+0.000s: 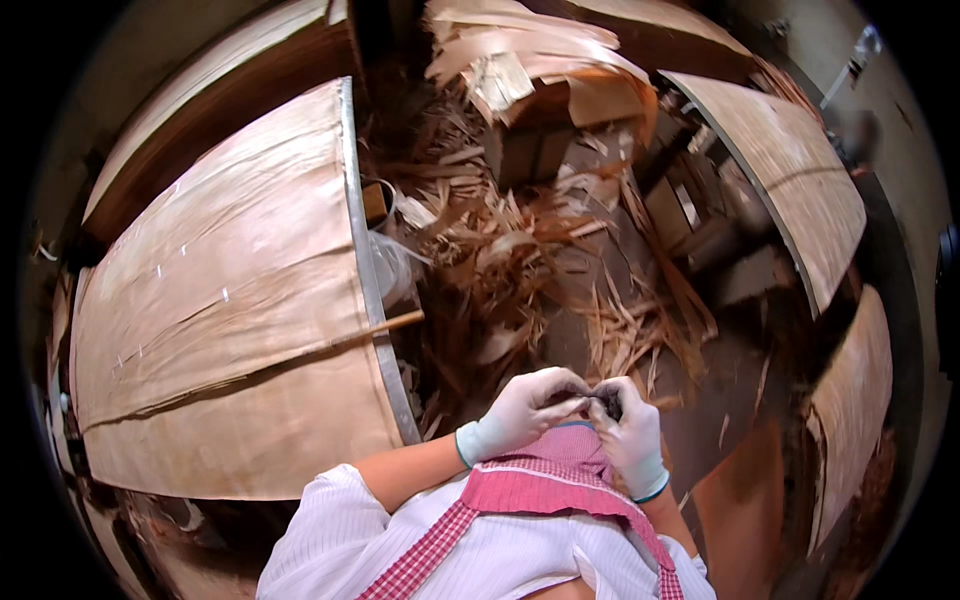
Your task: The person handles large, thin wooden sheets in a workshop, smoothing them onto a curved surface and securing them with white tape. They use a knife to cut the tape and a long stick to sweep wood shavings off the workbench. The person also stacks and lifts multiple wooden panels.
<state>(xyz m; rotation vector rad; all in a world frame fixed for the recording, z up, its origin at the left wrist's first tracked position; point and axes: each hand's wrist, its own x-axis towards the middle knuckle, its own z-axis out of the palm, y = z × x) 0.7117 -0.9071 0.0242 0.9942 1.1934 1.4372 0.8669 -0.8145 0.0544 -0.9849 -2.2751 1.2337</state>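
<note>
My left hand [530,405] and my right hand [628,425] meet in front of my waist, both in white gloves with teal cuffs and dark-stained fingertips. The fingers of each are bent into a pinch, tip against tip. Whatever they hold, if anything, is too small or hidden to make out. Just below them lies the pink checked apron [545,490] that I wear over a white striped shirt.
To the left, a metal-edged table carries wide wood veneer sheets [230,270] and a wooden stick [400,321]. A plastic bag [392,268] hangs beside it. Veneer scraps [500,250] litter the floor. Another veneer-covered table [790,160] stands right; a blurred person [858,140] is beyond.
</note>
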